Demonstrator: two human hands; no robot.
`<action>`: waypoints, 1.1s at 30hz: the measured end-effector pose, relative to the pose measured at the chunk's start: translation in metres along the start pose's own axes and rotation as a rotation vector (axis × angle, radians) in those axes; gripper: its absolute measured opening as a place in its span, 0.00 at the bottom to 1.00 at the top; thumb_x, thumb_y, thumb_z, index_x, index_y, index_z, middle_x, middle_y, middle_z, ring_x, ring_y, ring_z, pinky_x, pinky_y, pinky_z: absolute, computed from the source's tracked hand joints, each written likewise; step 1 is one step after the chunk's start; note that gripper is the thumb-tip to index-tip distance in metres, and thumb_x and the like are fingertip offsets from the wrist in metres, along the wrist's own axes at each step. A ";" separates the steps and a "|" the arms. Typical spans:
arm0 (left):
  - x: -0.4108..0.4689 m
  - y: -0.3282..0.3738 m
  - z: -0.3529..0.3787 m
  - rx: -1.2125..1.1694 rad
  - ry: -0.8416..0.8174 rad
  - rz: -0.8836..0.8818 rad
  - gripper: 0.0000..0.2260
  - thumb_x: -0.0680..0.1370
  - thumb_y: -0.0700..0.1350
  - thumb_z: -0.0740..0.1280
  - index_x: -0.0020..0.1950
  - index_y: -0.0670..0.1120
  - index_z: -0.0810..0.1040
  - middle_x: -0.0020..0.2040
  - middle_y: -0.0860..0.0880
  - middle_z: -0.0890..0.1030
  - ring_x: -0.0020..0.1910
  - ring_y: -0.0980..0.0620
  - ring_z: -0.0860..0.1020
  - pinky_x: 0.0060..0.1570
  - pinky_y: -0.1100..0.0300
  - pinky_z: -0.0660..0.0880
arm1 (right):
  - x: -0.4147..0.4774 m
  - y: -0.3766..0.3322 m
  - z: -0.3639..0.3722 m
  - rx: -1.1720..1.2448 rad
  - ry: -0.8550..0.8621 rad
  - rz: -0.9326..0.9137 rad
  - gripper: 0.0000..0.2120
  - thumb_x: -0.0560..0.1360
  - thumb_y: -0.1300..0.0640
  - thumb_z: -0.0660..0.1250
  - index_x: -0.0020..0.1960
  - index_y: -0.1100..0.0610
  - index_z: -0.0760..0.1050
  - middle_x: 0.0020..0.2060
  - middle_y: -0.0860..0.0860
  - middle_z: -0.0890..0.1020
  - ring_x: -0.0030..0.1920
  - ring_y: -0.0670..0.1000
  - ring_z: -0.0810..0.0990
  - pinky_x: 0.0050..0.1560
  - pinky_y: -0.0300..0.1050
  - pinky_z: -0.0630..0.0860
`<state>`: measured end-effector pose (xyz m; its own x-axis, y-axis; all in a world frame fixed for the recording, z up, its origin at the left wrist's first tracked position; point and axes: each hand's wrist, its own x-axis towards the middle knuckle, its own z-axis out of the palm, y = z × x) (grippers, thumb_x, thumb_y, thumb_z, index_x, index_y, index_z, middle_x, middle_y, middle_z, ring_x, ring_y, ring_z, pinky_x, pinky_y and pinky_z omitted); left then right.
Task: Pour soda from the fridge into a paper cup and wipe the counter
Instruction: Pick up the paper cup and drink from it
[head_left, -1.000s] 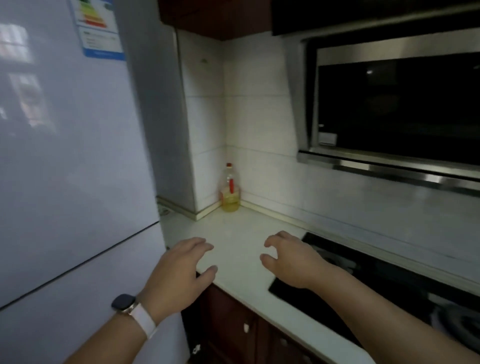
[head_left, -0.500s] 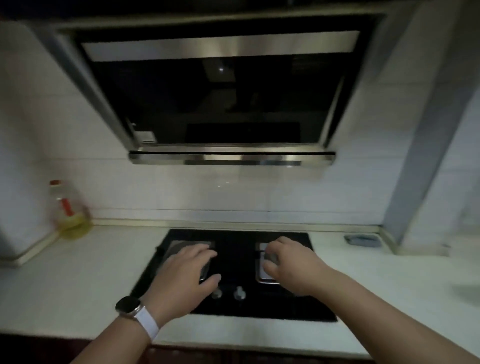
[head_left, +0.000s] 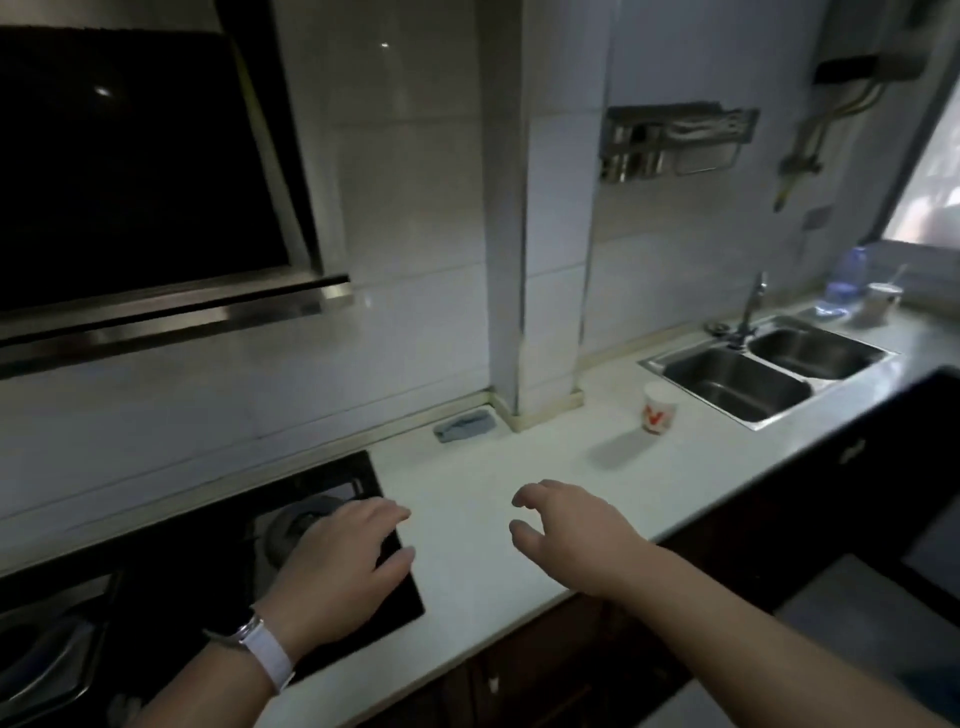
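Spanning stove to sink, white counter (head_left: 467, 499)

We see long white stone counter (head_left: 467, 525): white paper cup with red mark (head_left: 659, 408) just left of steel double sink (head_left: 769, 371); grey folded cloth (head_left: 464, 424) further left, against wall.

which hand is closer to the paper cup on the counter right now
Right. The right hand hovers over the bare counter, with the paper cup beyond it toward the sink. The left hand is farther off, over the corner of the stove.
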<state>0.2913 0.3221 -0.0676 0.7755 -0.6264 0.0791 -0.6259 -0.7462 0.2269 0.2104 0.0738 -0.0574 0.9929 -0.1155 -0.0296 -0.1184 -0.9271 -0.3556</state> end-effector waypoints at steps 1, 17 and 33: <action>0.013 0.008 0.005 -0.002 -0.011 0.027 0.29 0.75 0.64 0.50 0.73 0.55 0.67 0.73 0.58 0.68 0.72 0.57 0.63 0.70 0.60 0.60 | -0.001 0.013 -0.004 0.006 0.014 0.030 0.20 0.79 0.44 0.58 0.69 0.48 0.70 0.64 0.46 0.75 0.64 0.50 0.74 0.59 0.46 0.71; 0.227 0.068 0.120 -0.074 -0.247 0.318 0.36 0.68 0.67 0.42 0.70 0.56 0.70 0.68 0.59 0.72 0.68 0.56 0.69 0.64 0.59 0.66 | 0.039 0.177 0.001 0.005 -0.071 0.470 0.22 0.78 0.43 0.58 0.68 0.50 0.71 0.62 0.47 0.76 0.60 0.51 0.76 0.57 0.50 0.75; 0.381 0.058 0.158 -0.172 -0.291 0.406 0.21 0.79 0.58 0.59 0.70 0.53 0.71 0.69 0.56 0.72 0.68 0.54 0.69 0.64 0.59 0.67 | 0.146 0.237 -0.028 -0.095 -0.055 0.637 0.21 0.78 0.41 0.58 0.68 0.48 0.70 0.61 0.47 0.76 0.57 0.50 0.78 0.56 0.48 0.76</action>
<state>0.5376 0.0044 -0.1772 0.4025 -0.9124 -0.0739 -0.8297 -0.3977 0.3916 0.3273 -0.1725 -0.1194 0.7263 -0.6376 -0.2567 -0.6832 -0.7105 -0.1682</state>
